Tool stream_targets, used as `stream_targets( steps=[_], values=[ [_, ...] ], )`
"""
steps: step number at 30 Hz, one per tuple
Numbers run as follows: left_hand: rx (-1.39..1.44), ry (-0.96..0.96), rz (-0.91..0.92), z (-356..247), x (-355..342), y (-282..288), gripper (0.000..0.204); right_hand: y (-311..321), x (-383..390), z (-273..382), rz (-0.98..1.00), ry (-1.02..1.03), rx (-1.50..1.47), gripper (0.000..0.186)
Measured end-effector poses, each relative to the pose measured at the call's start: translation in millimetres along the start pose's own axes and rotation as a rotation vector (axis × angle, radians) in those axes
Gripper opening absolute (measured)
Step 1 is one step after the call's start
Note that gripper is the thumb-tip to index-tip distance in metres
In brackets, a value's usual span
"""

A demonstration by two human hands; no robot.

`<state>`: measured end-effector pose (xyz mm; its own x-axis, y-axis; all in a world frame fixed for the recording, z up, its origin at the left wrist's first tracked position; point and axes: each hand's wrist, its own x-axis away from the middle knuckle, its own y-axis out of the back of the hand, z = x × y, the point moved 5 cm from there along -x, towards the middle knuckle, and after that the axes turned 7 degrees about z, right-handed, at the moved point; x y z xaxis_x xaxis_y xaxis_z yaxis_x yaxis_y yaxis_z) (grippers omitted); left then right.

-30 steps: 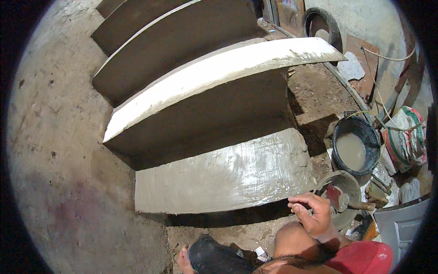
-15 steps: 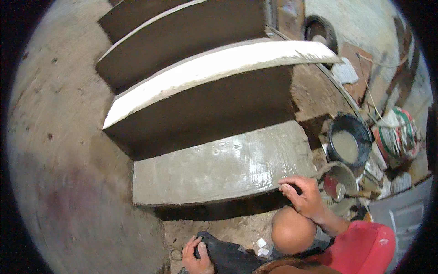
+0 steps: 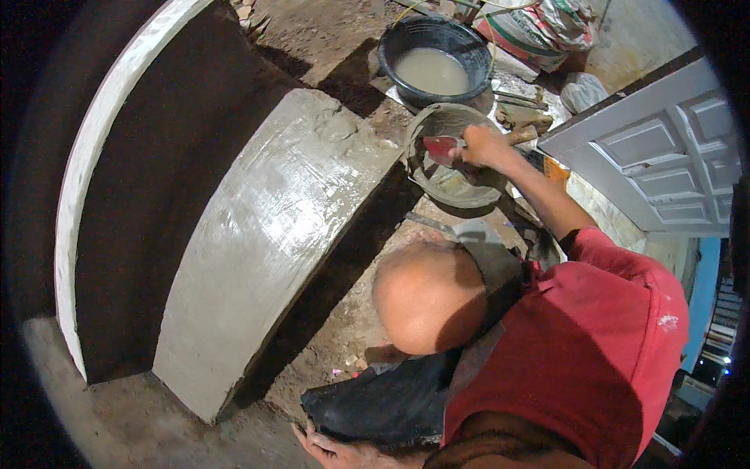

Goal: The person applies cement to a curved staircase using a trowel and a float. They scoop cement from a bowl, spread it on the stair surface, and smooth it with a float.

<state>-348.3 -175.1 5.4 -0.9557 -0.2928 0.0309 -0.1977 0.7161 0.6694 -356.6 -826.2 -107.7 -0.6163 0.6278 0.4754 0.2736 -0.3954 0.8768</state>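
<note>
My right hand point(image 3: 480, 147) reaches into a round grey mortar-smeared tub point(image 3: 457, 201), its fingers closed on a small red thing point(image 3: 439, 148) whose kind I cannot make out. Wet grey mortar lies inside the tub. Beside my wrist, a short wooden handle point(image 3: 522, 135) sticks out over the tub's right rim. To the left is a step with a wet, shiny cement top point(image 3: 266, 211), a rough lump of mortar point(image 3: 334, 125) at its far end. At the bottom, my left hand point(image 3: 340, 452) rests by my dark-trousered knee, fingers stretched out and holding nothing.
A black bucket of cloudy water point(image 3: 433, 72) stands beyond the tub. A printed sack point(image 3: 539, 35) and a white panelled door point(image 3: 656, 148) are to the right. A higher step with a white edge point(image 3: 70, 234) rises at left. Bare dirt point(image 3: 344, 313) lies below the step.
My view has swung right toward the tub. My right hand has moved from above my knee by the step's edge into the tub and taken hold of the red thing. My left hand stays near my knee.
</note>
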Motion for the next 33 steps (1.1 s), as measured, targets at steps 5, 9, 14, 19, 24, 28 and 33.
stream_targets(
  steps=[5, 9, 14, 19, 24, 28, 33],
  values=[
    [-0.16, -0.096, -0.017, -66.3, -6.9, 6.7, 0.045, -13.3, -18.3, 30.5, -0.104, 0.154, -0.23, 0.036],
    [-0.318, -0.509, -0.079, -167.5, -65.4, 32.1, 0.042, 41.0, -6.7, 7.9, -0.265, 0.266, -0.156, 0.04],
    [-0.472, -0.975, 0.036, -296.7, -192.2, -14.0, 0.042, 109.0, 6.1, -5.3, -0.306, 0.38, -0.385, 0.039],
    [-0.587, -0.936, 0.212, -447.0, -349.8, -87.6, 0.05, 269.5, 30.9, 71.9, -0.657, 0.478, -0.39, 0.044],
    [-0.854, -0.456, 0.718, -480.9, -396.6, -156.7, 0.07, 457.5, -4.9, 248.8, -0.692, 1.057, -0.065, 0.05],
    [-0.781, -0.29, 0.652, -480.8, -398.2, -174.1, 0.091, 544.9, -88.7, 361.5, -0.719, 1.17, 0.049, 0.045],
    [-0.803, -0.185, 0.71, -487.2, -405.2, -177.3, 0.09, 594.6, -166.5, 427.7, -0.603, 1.098, 0.143, 0.045]
  ],
)
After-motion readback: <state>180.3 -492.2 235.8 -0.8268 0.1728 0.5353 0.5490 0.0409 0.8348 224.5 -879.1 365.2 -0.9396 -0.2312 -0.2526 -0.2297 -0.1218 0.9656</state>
